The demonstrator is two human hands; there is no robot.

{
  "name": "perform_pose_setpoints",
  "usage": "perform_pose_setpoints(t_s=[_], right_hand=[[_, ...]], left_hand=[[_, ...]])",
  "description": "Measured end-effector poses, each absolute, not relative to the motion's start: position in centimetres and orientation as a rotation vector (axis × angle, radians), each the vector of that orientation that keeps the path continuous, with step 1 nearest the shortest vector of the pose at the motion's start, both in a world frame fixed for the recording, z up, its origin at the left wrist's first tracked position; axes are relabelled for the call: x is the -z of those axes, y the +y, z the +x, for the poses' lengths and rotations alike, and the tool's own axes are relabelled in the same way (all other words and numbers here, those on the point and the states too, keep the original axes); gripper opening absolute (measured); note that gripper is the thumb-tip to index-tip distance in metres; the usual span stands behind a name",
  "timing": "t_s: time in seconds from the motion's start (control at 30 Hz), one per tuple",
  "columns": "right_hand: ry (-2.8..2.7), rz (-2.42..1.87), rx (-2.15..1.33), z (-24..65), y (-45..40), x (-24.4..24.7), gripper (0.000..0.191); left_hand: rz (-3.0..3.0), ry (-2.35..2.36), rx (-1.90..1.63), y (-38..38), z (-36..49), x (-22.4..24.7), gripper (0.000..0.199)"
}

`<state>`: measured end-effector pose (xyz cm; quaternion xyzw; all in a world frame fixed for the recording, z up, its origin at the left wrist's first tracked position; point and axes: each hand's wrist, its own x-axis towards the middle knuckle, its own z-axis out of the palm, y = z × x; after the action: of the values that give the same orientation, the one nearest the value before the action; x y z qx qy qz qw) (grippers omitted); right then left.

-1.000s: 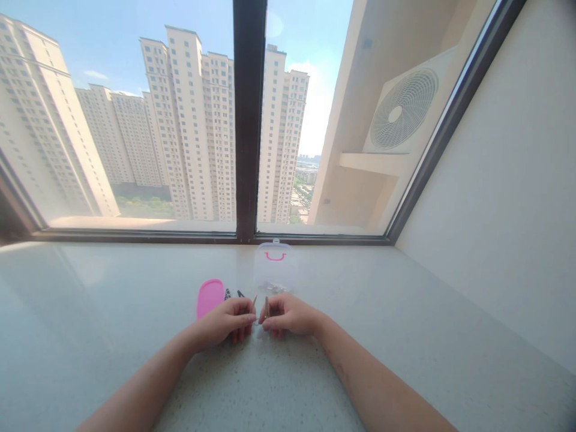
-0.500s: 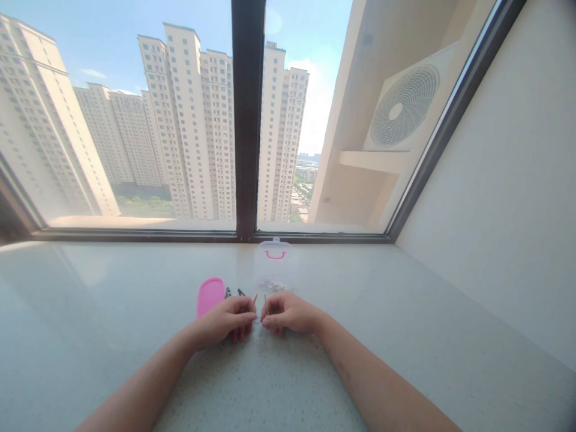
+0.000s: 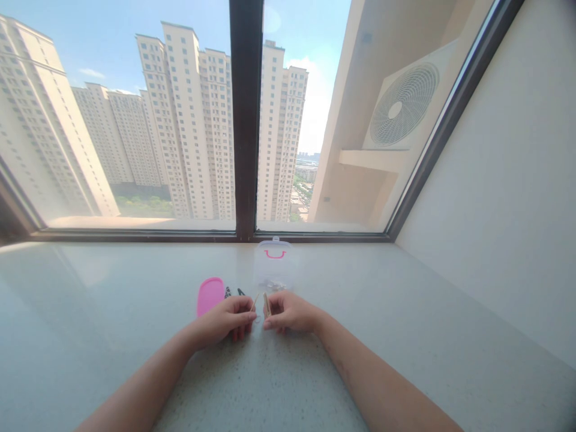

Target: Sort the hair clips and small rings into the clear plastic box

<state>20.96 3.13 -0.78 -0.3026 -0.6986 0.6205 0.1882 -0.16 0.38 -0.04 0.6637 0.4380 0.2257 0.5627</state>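
Observation:
My left hand (image 3: 236, 317) is closed, thumb and fingertips pinching a thin tan stick-like piece (image 3: 255, 300) that points up and to the right. Close by on the right, my right hand (image 3: 288, 313) is pinched on a slim tan-gold piece (image 3: 267, 305) with two narrow strips showing, held nearly upright. Both are too small for me to tell their kind. A little gap separates the two hands. Just below it, by my left fingertips, shows a small pale loop (image 3: 258, 320). Behind my left hand lie dark, patterned small pieces (image 3: 241, 292), partly hidden by it.
A pink oval lid or tray (image 3: 210, 295) lies left of the dark pieces. Behind my hands stands a clear box (image 3: 275, 267) with a pink handle, small pale items at its bottom. The speckled pale sill (image 3: 405, 336) meets a window frame (image 3: 247, 180) behind and a white wall (image 3: 508, 198) at right.
The piece in my right hand has turned, showing more of its width. My right fingertips have shifted slightly right, widening the gap. My left hand has barely moved.

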Motion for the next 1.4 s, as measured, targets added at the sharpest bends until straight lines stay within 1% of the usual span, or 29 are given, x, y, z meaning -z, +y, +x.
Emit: perform_pose_setpoints(t_s=[0.2, 0.43, 0.7, 0.87, 1.2, 1.4], right_hand=[[-1.995, -0.847, -1.729, 21.0, 3.2, 0.7, 0.044], [-1.998, -0.808, -1.713, 21.1, 2.9, 0.4, 0.041], [-1.978, -0.785, -1.713, 21.0, 3.1, 0.8, 0.028], [-1.93, -0.772, -1.774, 21.0, 3.2, 1.2, 0.021], [-1.881, -0.789, -1.822, 20.9, 3.4, 1.4, 0.02], [-1.867, -0.797, -1.824, 21.1, 3.5, 1.6, 0.024]], left_hand=[[1.558, 1.024, -0.522, 0.3, -0.1, -0.2, 0.034], [1.563, 1.021, -0.527, 0.4, -0.2, 0.0, 0.031], [1.568, 1.0, -0.53, 0.4, -0.3, 0.2, 0.029], [1.571, 0.991, -0.535, 0.5, -0.3, 0.3, 0.028], [1.583, 0.989, -0.529, 0.5, -0.4, 0.4, 0.028], [1.581, 0.982, -0.534, 0.6, -0.4, 0.4, 0.027]])
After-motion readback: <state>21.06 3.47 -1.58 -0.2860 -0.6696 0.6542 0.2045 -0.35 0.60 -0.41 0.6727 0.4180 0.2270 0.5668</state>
